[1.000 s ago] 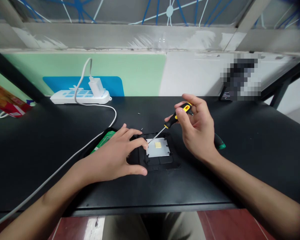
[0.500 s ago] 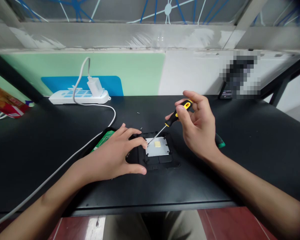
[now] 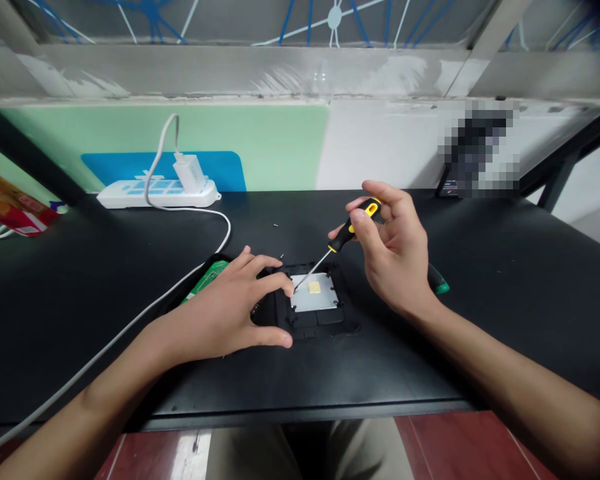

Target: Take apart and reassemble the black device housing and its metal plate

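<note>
My right hand (image 3: pixel 393 257) is closed round the black and yellow handle of a small screwdriver (image 3: pixel 347 232). Its thin shaft slants down to the left, and the tip rests at the upper left corner of a silver plate (image 3: pixel 314 295) with a small yellow square in its middle. The plate sits in a black device (image 3: pixel 325 325) lying flat on the black table (image 3: pixel 505 300). My left hand (image 3: pixel 230 310) lies on the device's left side, fingers spread and pressing down, forefinger tip beside the screwdriver tip. A green circuit board (image 3: pixel 207 279) peeks out behind my left hand.
A white power strip (image 3: pixel 155 193) with a plugged charger stands at the back left; its white cable (image 3: pixel 130 327) runs down to the front left. A green-tipped tool (image 3: pixel 439 283) lies behind my right wrist. A red and orange packet (image 3: pixel 10 203) is at the far left. Tiny screws (image 3: pixel 279 227) lie near the device.
Almost nothing has moved: the right hand's fingers have shifted slightly on the screwdriver handle, and the tip stays at the plate's corner. The left hand holds still.
</note>
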A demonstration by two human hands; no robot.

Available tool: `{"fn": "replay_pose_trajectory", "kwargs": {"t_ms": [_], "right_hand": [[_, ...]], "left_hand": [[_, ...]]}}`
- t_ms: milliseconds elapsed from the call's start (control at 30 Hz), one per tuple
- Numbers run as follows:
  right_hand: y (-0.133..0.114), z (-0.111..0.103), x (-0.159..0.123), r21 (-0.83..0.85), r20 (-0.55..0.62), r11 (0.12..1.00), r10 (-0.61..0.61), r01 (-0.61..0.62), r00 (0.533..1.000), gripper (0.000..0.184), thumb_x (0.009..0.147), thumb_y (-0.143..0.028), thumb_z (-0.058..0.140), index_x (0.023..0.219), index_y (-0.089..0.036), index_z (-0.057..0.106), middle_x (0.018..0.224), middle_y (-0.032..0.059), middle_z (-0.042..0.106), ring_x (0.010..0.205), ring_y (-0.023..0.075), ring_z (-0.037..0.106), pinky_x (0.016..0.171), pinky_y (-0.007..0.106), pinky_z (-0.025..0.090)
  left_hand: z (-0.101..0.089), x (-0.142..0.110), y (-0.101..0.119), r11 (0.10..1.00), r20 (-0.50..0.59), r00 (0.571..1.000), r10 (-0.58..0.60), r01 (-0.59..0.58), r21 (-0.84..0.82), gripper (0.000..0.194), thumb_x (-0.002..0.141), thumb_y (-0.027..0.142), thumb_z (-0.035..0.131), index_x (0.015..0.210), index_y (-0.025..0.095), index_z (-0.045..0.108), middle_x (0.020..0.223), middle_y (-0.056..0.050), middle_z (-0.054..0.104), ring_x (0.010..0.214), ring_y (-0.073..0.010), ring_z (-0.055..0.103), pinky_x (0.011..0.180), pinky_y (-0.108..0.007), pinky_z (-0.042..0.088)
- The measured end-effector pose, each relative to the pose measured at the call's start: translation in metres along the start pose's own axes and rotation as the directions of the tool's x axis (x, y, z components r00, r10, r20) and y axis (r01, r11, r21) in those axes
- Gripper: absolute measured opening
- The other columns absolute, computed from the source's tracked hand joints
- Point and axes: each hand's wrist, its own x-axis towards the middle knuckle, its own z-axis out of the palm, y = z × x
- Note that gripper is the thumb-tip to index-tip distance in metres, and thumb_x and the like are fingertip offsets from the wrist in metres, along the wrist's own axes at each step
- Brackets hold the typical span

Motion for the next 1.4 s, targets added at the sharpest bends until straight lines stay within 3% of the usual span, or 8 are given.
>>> {"fn": "replay_pose_trajectory", "kwargs": {"t_ms": [267, 600, 1400], "right_hand": [[-0.005, 0.005, -0.004, 0.009, 0.031, 0.997, -0.074, 0.074, 0.997, 0.030, 0.096, -0.027, 0.063, 0.124, -0.031, 0.054, 0.107, 0.0002, 0.060, 0.071, 0.0106, 0.073, 0.065, 0.029, 0.066], [0.003, 0.000, -0.001, -0.029, 0.020, 0.978, -0.205, 0.206, 0.979, 0.032, 0.097, -0.023, 0.060, 0.127, -0.034, 0.055, 0.108, 0.0006, 0.061, 0.071, 0.0100, 0.073, 0.066, 0.028, 0.067], [-0.003, 0.003, -0.003, -0.100, -0.010, 0.968, -0.232, 0.229, 0.973, 0.030, 0.097, -0.021, 0.060, 0.124, -0.035, 0.059, 0.106, -0.0004, 0.062, 0.069, 0.0083, 0.074, 0.064, 0.022, 0.066]], "left_hand": [[0.002, 0.000, -0.002, 1.000, -0.021, 1.000, 0.004, -0.004, -0.014, 0.046, 0.082, 0.059, 0.078, 0.111, 0.028, 0.062, 0.138, -0.009, 0.055, 0.142, -0.0371, 0.044, 0.123, -0.069, 0.013], [0.002, 0.001, -0.003, 1.000, -0.010, 1.000, 0.005, -0.005, -0.012, 0.046, 0.082, 0.060, 0.077, 0.112, 0.029, 0.060, 0.138, -0.009, 0.054, 0.143, -0.0337, 0.044, 0.124, -0.068, 0.011], [0.002, 0.001, -0.002, 1.000, -0.018, 1.000, 0.015, -0.016, -0.006, 0.047, 0.081, 0.061, 0.078, 0.110, 0.028, 0.061, 0.137, -0.010, 0.054, 0.141, -0.0343, 0.045, 0.124, -0.068, 0.013]]}}
